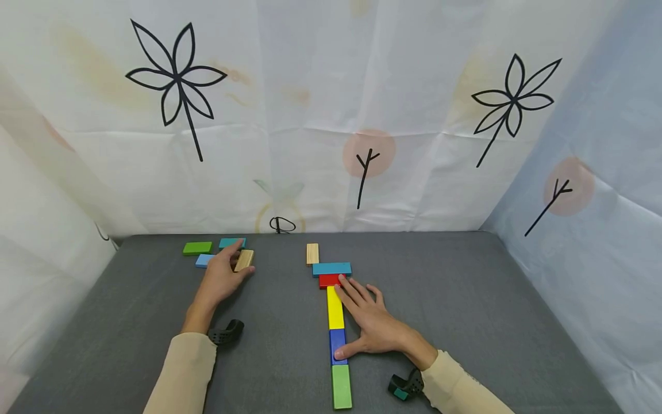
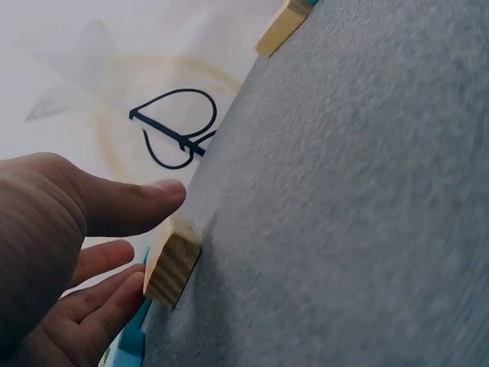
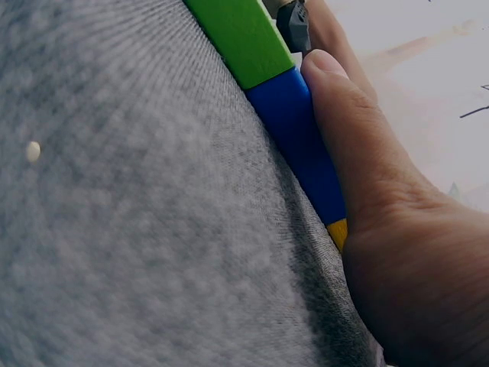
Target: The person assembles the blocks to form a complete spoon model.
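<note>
Head alone, right fingers point(image 1: 349, 287) at red block point(image 1: 327, 280)

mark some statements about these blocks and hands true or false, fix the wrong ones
1. The yellow block lies between the red block and the blue block. True.
2. The left grip is at the yellow block. False: it is at a wooden block.
3. The right grip has its thumb at the blue block. True.
4. The light green block lies apart from the blue block. False: their ends meet.
5. Only one wooden block shows. False: another wooden block lies beyond the teal bar.
6. The teal bar lies crosswise to the yellow block. True.
</note>
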`<state>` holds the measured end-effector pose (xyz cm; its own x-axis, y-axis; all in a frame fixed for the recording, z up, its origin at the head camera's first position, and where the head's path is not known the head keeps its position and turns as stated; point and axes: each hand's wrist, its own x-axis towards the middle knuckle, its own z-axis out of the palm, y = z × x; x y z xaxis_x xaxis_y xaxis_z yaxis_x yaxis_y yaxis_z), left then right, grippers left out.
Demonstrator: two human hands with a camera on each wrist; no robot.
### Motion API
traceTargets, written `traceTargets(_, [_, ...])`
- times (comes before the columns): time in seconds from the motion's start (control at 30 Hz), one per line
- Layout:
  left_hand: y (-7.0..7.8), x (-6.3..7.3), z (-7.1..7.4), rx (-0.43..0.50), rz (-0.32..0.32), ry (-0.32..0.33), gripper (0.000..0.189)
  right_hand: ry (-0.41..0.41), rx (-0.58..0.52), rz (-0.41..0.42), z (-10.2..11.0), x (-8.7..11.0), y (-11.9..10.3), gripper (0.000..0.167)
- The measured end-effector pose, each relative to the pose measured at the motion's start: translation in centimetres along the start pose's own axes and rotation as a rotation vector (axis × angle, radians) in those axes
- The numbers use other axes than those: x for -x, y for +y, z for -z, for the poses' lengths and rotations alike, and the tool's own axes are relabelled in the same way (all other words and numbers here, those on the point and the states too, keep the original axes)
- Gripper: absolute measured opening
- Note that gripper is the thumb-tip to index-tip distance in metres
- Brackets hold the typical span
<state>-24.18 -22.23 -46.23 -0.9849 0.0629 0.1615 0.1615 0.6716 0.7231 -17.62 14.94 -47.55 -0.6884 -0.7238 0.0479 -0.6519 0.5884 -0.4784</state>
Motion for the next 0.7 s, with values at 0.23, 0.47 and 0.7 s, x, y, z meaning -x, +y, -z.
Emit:
traceTargets(0.23, [-0.2,0.0,-0.3,0.024,0.034,-0.033,0.080,0.001,-0.001,0.001,0.0,0.0,0.0,0.120])
traceTargets(0.47, [-1.0,0.1,0.0,0.042,0.018,-0.118,0.083,0.004,0.001,0.001,0.0,0.0,-0.1,0.120])
traceTargets(0.7, [-1.4,0.2,0.4,0.053,0.007,-0.188,0.072,0.002,-0.006,-0.003,0.1,0.0,-0.1,0.120])
